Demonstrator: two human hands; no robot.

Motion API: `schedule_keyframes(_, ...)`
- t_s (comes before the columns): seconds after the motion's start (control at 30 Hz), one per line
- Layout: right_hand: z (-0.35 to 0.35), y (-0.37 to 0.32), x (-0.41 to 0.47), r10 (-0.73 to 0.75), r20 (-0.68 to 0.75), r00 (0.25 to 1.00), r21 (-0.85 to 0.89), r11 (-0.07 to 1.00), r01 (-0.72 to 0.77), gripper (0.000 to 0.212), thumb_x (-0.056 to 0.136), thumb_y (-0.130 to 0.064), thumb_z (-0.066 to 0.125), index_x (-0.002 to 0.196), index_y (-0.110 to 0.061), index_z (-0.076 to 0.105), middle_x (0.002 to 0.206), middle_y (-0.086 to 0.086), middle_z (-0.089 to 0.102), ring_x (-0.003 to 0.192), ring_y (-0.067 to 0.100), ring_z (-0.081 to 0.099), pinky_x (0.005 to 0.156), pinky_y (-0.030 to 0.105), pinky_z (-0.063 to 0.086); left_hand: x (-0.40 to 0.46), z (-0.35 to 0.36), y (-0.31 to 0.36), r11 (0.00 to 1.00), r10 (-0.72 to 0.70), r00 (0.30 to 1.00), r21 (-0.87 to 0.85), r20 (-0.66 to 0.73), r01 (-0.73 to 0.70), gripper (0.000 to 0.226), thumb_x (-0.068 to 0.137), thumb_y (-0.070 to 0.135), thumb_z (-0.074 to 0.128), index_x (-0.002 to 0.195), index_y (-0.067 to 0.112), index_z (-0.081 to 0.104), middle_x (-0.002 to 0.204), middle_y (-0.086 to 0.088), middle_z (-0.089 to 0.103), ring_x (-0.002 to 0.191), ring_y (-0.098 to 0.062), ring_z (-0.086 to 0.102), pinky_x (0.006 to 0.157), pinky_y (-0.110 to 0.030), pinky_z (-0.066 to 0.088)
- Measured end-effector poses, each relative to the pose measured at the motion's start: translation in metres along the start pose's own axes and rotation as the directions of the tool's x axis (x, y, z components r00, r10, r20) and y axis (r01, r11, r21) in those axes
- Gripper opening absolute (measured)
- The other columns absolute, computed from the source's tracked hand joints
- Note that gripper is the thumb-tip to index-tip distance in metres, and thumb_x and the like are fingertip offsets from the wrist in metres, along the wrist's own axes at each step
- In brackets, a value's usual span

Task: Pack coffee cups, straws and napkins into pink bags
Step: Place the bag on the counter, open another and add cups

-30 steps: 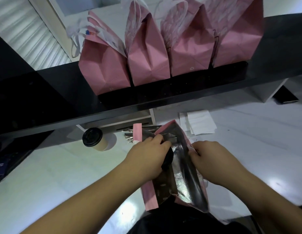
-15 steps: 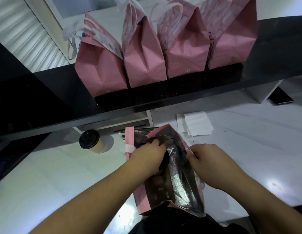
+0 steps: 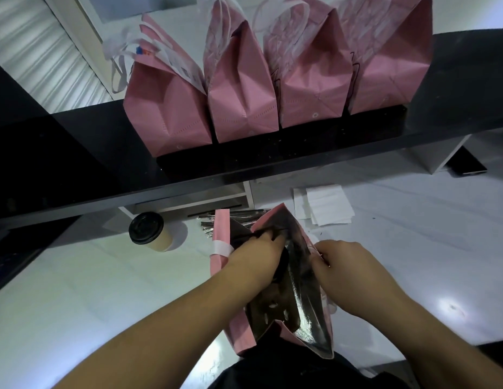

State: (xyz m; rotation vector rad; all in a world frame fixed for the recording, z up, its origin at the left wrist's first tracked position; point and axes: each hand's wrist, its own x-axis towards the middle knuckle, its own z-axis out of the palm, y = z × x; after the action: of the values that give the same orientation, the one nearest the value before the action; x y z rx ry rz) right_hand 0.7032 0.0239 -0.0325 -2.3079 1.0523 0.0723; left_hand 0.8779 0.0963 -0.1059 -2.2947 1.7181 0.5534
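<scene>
An open pink bag (image 3: 220,231) with a silver foil lining stands on the white counter right in front of me. My left hand (image 3: 254,258) reaches into its mouth and grips a coffee cup whose black lid (image 3: 282,266) shows just under my fingers. My right hand (image 3: 350,273) pinches the bag's right rim and holds it apart. A second coffee cup (image 3: 150,233), beige with a black lid, stands to the left of the bag. Foil-wrapped straws (image 3: 206,223) lie behind the bag, and white napkins (image 3: 327,204) lie at its back right.
Several filled pink bags (image 3: 240,105) stand in a row on the black raised shelf (image 3: 76,164) behind the counter. A dark phone (image 3: 466,164) lies at the far right under the shelf. The white counter's front edge runs close to my body.
The bag has spread open to the left, so its left pink side and white handle strap now show. Both hands keep their holds; the cup sits slightly lower in the bag.
</scene>
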Motion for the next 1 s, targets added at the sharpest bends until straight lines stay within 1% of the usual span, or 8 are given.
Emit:
schedule_keyframes(0.23,0.004,-0.005,-0.001,0.008,-0.003,1.000,-0.004,1.000,-0.008,0.038,0.104,-0.030,0.042,0.066,-0.024,0.047,0.060,-0.002,0.059,0.058,0.014,0.059,0.049,0.023,0.035,-0.004,0.005,-0.008,1.000,-0.002,0.998,0.030,0.059,0.000,0.073,0.090,0.005,0.067,0.152,0.019,0.031,0.144,-0.016,0.042,0.118,-0.039,0.056,0.098,-0.051,0.053)
schedule_keyframes(0.37,0.002,-0.007,0.000,0.009,-0.033,0.999,-0.012,1.000,-0.009,0.038,0.103,-0.031,0.043,0.067,-0.022,0.052,0.058,-0.001,0.059,0.057,0.015,0.061,0.053,0.032,0.049,-0.018,-0.014,-0.001,0.992,0.055,0.998,0.110,0.029,-0.058,0.057,0.097,0.017,0.059,0.150,0.017,0.039,0.144,-0.013,0.047,0.126,-0.036,0.050,0.100,-0.051,0.050)
schedule_keyframes(0.47,0.001,-0.009,0.001,0.004,-0.043,0.999,-0.018,1.000,-0.005,0.038,0.102,-0.032,0.046,0.065,-0.024,0.050,0.059,-0.002,0.057,0.057,0.013,0.057,0.049,0.029,0.036,-0.040,-0.050,0.012,0.981,0.182,0.967,0.099,-0.178,-0.166,0.036,0.099,0.034,0.055,0.133,0.022,0.055,0.127,-0.005,0.062,0.114,-0.028,0.061,0.087,-0.044,0.055)
schedule_keyframes(0.53,0.001,-0.009,0.001,0.007,-0.038,0.999,-0.023,1.000,-0.007,0.035,0.101,-0.032,0.047,0.068,-0.024,0.054,0.062,-0.003,0.060,0.059,0.013,0.058,0.050,0.030,0.039,-0.063,-0.074,0.007,0.963,0.240,0.876,-0.014,-0.418,-0.270,0.031,0.102,0.048,0.047,0.122,0.031,0.063,0.115,0.008,0.067,0.104,-0.013,0.062,0.081,-0.034,0.054)
schedule_keyframes(0.63,0.003,-0.010,0.000,0.015,-0.045,0.999,-0.027,1.000,-0.016,0.040,0.101,-0.034,0.048,0.063,-0.020,0.047,0.055,0.001,0.053,0.052,0.015,0.052,0.049,0.031,0.037,-0.085,-0.090,-0.037,0.911,0.013,0.778,-0.313,-0.628,-0.268,0.032,0.102,0.049,0.043,0.122,0.033,0.064,0.113,0.019,0.064,0.101,0.001,0.054,0.083,-0.017,0.044)
schedule_keyframes(0.77,0.003,-0.016,0.000,0.020,-0.041,0.999,-0.036,0.999,-0.021,0.041,0.101,-0.033,0.048,0.064,-0.016,0.048,0.057,0.004,0.054,0.054,0.019,0.054,0.051,0.032,0.037,-0.073,-0.045,-0.135,0.796,-0.447,0.715,-0.604,-0.537,0.045,0.033,0.104,0.038,0.051,0.133,0.026,0.060,0.122,0.011,0.061,0.104,-0.008,0.061,0.083,-0.027,0.046)
schedule_keyframes(0.87,0.002,-0.019,0.002,0.049,-0.020,0.999,-0.058,0.997,-0.050,0.039,0.102,-0.036,0.046,0.070,-0.016,0.056,0.062,0.005,0.061,0.060,0.018,0.060,0.056,0.036,0.047,-0.064,0.005,-0.196,0.797,-0.556,0.709,-0.520,-0.434,0.307,0.034,0.100,0.033,0.059,0.129,0.017,0.062,0.121,-0.005,0.062,0.107,-0.028,0.062,0.084,-0.038,0.049)
schedule_keyframes(1.0,0.001,-0.024,0.007,0.065,0.012,0.998,-0.099,0.993,-0.063,0.037,0.102,-0.040,0.046,0.077,-0.018,0.062,0.069,0.003,0.067,0.065,0.017,0.064,0.064,0.038,0.055,-0.057,0.031,-0.229,0.787,-0.596,0.717,-0.438,-0.360,0.434,0.044,0.094,0.033,0.065,0.131,0.011,0.059,0.131,-0.014,0.056,0.116,-0.039,0.056,0.091,-0.048,0.052)
